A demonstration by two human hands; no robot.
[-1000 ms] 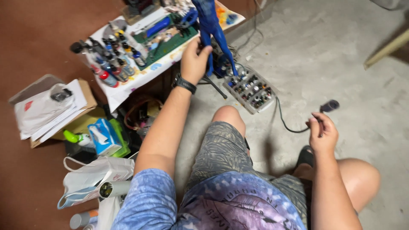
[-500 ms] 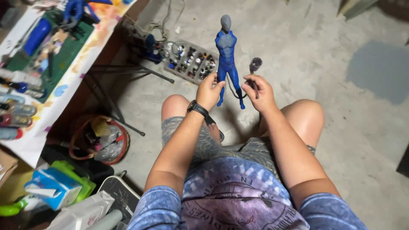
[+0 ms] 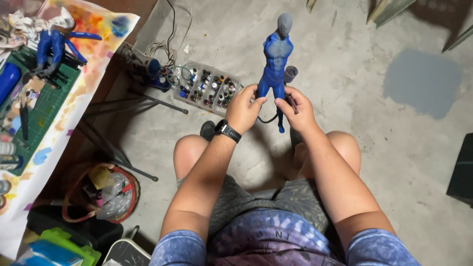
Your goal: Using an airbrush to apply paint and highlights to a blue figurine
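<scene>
Figure upright over floor, long axis near-to-far, head far. Left hand clamped on its hip; right hand touching other side, also gripping airbrush. Paint tray just left.

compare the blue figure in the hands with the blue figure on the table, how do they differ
The held figure stands upright over the concrete floor, gripped at its legs by the left hand and right hand; the table figure lies untouched on the green mat. The held one shows a grey head; the other looks all blue. Both are blue human-shaped figures.
</scene>
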